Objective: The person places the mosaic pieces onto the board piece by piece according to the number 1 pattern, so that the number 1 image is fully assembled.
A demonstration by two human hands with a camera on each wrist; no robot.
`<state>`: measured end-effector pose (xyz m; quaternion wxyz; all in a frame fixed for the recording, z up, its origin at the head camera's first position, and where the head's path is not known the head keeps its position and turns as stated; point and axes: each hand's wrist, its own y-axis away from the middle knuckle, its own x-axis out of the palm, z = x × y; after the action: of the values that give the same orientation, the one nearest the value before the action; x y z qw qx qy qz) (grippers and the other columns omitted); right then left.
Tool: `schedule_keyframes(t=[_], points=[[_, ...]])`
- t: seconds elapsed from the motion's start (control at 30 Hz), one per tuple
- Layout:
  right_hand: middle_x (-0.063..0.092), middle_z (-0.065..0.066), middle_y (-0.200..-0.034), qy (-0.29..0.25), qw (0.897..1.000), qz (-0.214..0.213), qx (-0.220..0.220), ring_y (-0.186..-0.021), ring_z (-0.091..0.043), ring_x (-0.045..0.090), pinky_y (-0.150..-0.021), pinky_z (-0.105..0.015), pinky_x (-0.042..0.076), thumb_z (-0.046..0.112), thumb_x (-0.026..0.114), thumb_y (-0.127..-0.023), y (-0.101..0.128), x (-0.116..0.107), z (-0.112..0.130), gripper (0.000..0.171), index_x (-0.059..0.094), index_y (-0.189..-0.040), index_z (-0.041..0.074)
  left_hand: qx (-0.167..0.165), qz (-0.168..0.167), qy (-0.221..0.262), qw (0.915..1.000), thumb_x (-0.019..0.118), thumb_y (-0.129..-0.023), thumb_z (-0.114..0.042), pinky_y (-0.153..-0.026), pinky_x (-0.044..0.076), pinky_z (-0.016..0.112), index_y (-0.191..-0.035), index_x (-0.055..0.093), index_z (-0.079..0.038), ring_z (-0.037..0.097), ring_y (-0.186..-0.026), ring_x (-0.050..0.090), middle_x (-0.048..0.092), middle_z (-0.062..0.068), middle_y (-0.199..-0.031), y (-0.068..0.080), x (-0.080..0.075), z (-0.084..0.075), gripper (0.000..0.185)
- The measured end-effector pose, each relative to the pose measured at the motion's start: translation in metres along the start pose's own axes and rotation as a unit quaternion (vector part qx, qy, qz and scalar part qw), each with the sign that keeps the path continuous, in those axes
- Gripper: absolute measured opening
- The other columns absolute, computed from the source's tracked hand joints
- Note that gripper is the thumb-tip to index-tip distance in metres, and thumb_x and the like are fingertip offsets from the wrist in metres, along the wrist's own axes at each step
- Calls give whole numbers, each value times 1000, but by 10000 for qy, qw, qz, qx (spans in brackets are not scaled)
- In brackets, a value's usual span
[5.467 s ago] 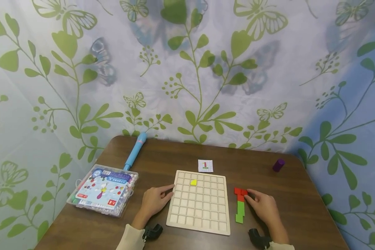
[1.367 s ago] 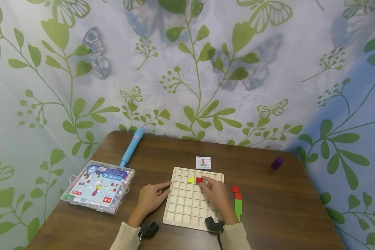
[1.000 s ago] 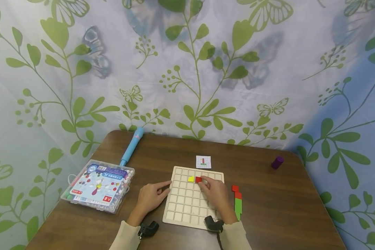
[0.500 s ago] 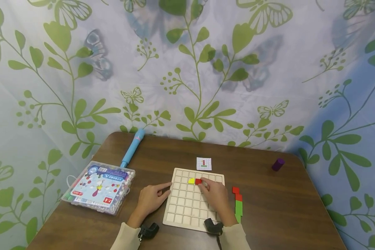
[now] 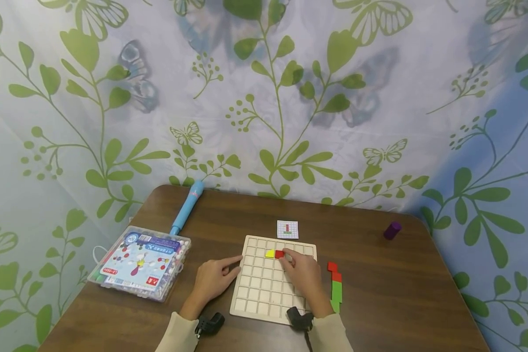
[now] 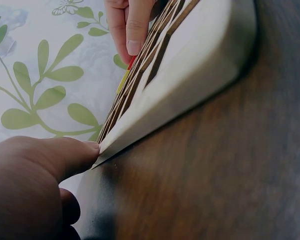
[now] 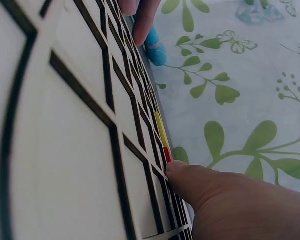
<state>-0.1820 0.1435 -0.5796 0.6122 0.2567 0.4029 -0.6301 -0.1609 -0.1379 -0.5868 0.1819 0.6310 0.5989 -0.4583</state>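
Red tile (image 5: 279,254) moved onto board (image 5: 264,284) nr yellow tile (image 5: 270,253), R hand (image 5: 304,275) pinching it, L hand (image 5: 213,280), fingers apart, touching board.

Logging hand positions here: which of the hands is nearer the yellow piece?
Right. The right hand is at the red tile beside the yellow piece; the left hand is farther, at the left edge of the board.

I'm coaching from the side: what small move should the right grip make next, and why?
Probably release the red tile: the right grip holds it on the gridded board beside the yellow piece, and the right wrist view shows both roughly in line. Two more red tiles lie off the board, so freeing the grip seems useful.
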Motion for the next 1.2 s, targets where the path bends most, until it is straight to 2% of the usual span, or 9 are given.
schedule_keyframes(t=[0.53, 0.87, 1.2], points=[[36, 11, -55, -89, 9999, -119, 6, -52, -8, 30, -51, -29, 26, 35, 76, -93, 0, 1, -1, 34, 76, -124, 21, -61, 39, -24, 10000, 75, -94, -33, -47, 15, 24, -127, 75, -28, 0, -45, 14, 19, -26, -47, -2, 0, -1, 33], [41, 9, -56, -348, 9989, 98, 294, -57, -11, 38, -55, -30, 32, 34, 77, -93, 2, -2, 0, 35, 75, -126, 22, -29, 46, 42, 10000, 75, -94, -34, -46, 14, 25, -126, 76, -27, -1, -44, 13, 20, -26, -46, 1, 1, 1, 33], [37, 10, -58, -997, 9944, -339, 77, -53, -8, 33, -49, -26, 29, 23, 80, -90, 1, -5, -6, 27, 79, -117, 17, 106, -192, 128, 9997, 77, -93, -32, -45, 12, 23, -124, 77, -27, -3, -45, 9, 18, -27, -47, 0, 1, 0, 32]])
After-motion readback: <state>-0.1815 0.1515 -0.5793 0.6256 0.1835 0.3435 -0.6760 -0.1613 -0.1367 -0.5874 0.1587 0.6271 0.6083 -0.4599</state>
